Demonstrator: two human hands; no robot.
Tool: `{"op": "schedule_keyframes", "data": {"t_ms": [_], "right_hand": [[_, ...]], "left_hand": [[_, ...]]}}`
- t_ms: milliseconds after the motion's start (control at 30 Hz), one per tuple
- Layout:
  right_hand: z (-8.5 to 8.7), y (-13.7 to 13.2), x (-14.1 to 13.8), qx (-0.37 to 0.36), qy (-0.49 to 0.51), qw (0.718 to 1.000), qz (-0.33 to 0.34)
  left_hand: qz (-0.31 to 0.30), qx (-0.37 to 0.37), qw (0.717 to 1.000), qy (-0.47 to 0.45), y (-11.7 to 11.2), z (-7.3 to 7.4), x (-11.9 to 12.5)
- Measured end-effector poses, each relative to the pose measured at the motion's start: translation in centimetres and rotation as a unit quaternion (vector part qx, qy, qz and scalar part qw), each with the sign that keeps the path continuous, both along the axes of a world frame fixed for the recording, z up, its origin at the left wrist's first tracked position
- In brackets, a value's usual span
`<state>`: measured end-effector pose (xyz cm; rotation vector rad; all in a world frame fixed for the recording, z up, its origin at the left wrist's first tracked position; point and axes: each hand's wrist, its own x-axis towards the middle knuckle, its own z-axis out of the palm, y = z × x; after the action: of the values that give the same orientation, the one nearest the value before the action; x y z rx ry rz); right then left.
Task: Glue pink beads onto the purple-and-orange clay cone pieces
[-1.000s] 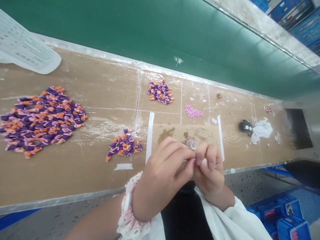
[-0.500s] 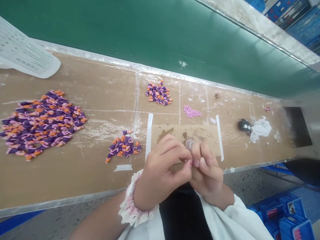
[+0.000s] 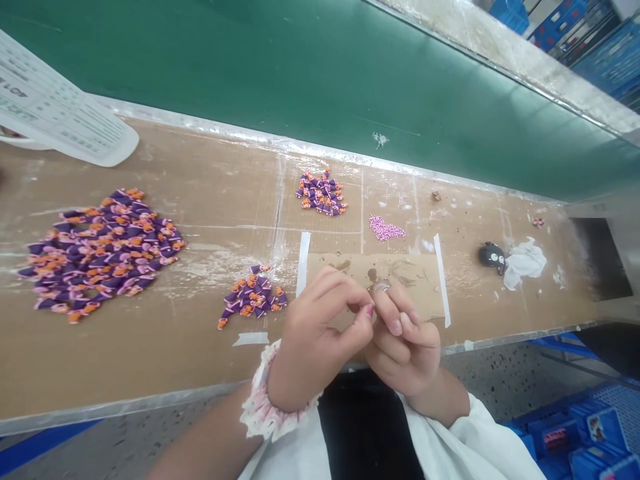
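My left hand [image 3: 323, 343], with a frilly white and pink band at the wrist, is closed in a pinch, thumb against forefinger. A tiny pink spot shows at those fingertips; what it is I cannot tell. Beside it my right hand [image 3: 407, 350] has its fingers curled and the thumb pressed to them, and anything inside is hidden. Both hands are above a taped-down piece of cardboard [image 3: 420, 280]. A small clear, shiny thing [image 3: 381, 287] shows just beyond the right fingers. Small purple, pink and orange figures [image 3: 254, 295] lie in a pile left of my hands.
A larger pile of figures [image 3: 107, 253] lies at the left, another pile [image 3: 321, 193] farther back. Tiny pink pieces [image 3: 385, 228] sit behind the cardboard. To the right are a black object with eyes [image 3: 491, 257] and white tissue [image 3: 525, 262]. A printed white sheet [image 3: 75, 110] overhangs the left.
My hands have moved slightly left, and their fingertips have drawn a little apart. The view has shifted a little, so the table's things appear slightly farther right and lower.
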<state>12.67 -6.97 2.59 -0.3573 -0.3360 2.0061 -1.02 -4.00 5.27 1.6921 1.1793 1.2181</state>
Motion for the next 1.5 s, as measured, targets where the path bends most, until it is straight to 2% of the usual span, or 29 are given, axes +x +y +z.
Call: {"op": "schedule_keyframes", "data": {"t_ms": [167, 300, 433, 533, 633, 1100, 1333, 1500], "right_hand": [[0.3, 0.5, -0.4, -0.009, 0.099, 0.995, 0.002], [0.2, 0.8, -0.7, -0.035, 0.116, 0.993, 0.005], [-0.1, 0.7, -0.8, -0.036, 0.107, 0.994, 0.007], [-0.2, 0.7, -1.1, -0.025, 0.105, 0.994, 0.016], [0.1, 0.8, -1.3, -0.018, 0.101, 0.994, 0.022], [0.7, 0.3, -1.4, 0.055, -0.023, 0.998, -0.027], [0.8, -0.1, -1.2, 0.084, -0.122, 0.987, -0.069], [0.9, -0.3, -1.4, 0.091, -0.177, 0.975, -0.1]], "left_hand": [[0.03, -0.004, 0.999, -0.037, 0.2, -0.7, -1.2], [0.062, 0.043, 0.997, 0.018, 0.0, -0.9, -2.1], [0.017, 0.082, 0.994, 0.065, -0.6, -0.3, -2.4], [-0.011, 0.109, 0.993, 0.053, -1.2, -0.2, -2.1], [-0.014, 0.117, 0.992, 0.039, -1.4, -0.4, -1.6], [-0.02, 0.128, 0.99, 0.047, -1.3, 0.1, -1.2], [-0.036, 0.122, 0.991, 0.045, -1.2, 0.2, -1.0], [-0.026, 0.12, 0.991, 0.048, -1.2, 0.2, -0.8]]}}
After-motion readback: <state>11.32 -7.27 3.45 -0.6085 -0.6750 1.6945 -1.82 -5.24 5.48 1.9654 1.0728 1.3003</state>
